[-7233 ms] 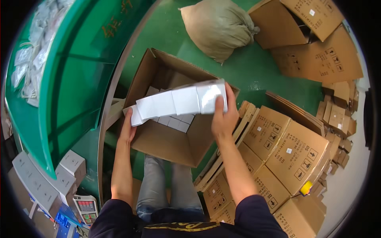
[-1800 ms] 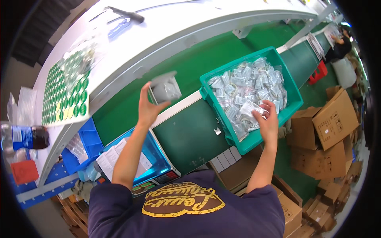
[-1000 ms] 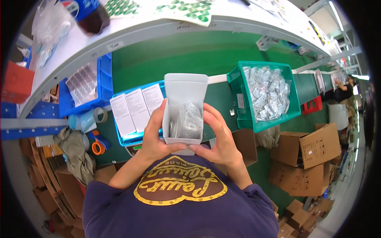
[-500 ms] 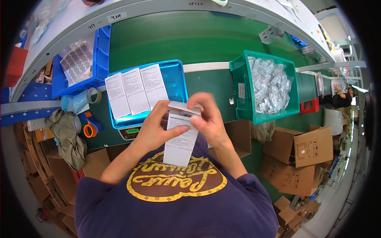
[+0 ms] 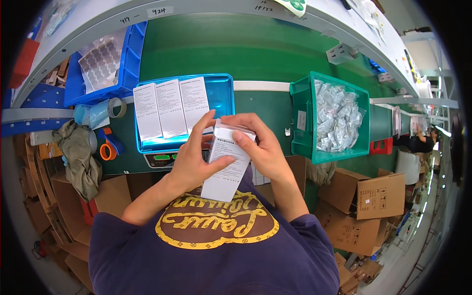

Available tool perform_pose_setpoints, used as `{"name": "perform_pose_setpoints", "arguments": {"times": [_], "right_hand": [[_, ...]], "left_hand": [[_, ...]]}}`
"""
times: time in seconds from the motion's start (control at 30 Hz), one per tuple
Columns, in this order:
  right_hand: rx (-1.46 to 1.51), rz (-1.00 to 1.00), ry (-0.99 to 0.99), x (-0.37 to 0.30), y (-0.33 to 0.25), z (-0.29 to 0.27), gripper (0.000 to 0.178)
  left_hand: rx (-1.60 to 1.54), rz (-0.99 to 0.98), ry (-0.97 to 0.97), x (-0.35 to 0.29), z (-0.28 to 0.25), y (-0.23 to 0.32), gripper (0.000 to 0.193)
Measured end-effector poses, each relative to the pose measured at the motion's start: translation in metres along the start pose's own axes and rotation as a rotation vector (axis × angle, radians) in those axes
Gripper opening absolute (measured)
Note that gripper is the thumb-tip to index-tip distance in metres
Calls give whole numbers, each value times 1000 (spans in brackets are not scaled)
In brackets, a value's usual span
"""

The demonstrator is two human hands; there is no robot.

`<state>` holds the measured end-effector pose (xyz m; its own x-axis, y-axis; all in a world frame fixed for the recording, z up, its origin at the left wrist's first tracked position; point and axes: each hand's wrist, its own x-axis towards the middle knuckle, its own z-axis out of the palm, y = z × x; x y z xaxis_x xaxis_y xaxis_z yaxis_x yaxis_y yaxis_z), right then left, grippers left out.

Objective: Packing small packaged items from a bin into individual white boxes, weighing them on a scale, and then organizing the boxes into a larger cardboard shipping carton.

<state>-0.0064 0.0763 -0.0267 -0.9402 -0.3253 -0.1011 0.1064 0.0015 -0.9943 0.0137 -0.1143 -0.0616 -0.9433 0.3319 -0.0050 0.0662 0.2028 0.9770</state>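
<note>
Between my two hands, close to my chest, is a white printed carton [image 5: 225,178], its top end pointing away from me. My left hand [image 5: 195,156] grips its left side, thumb across the printed front. My right hand [image 5: 265,150] closes round the upper right side, its thumb pressing at the top flap. Whatever is inside the carton cannot be seen. Just beyond my left hand, three similar white cartons [image 5: 170,108] lie side by side in a shiny blue tray [image 5: 221,98]. The tray rests on a scale [image 5: 161,160] with a lit green display.
At the right stands a green crate [image 5: 304,130] of small clear bags. A blue bin [image 5: 130,61] with sheets, a tape roll [image 5: 117,107], orange-handled scissors [image 5: 108,150] and a cloth [image 5: 78,157] are left. A shelf beam [image 5: 196,13] spans the far side; cardboard boxes [image 5: 346,231] sit lower right.
The carton's raised top flap has come down under my right thumb, and my right fingers have wrapped round the upper end. The carton has tilted slightly. The whole view has shifted a little.
</note>
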Motion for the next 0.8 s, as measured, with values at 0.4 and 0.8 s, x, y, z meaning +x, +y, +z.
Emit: {"name": "perform_pose_setpoints", "arguments": {"times": [0.4, 0.8], "right_hand": [[-326, -107, -252, -7, 18, -22, 41], [191, -63, 357, 125, 121, -38, 24]], "left_hand": [[38, 17, -46, -3, -1, -13, 68], [1201, -48, 375, 29, -95, -102, 68]]}}
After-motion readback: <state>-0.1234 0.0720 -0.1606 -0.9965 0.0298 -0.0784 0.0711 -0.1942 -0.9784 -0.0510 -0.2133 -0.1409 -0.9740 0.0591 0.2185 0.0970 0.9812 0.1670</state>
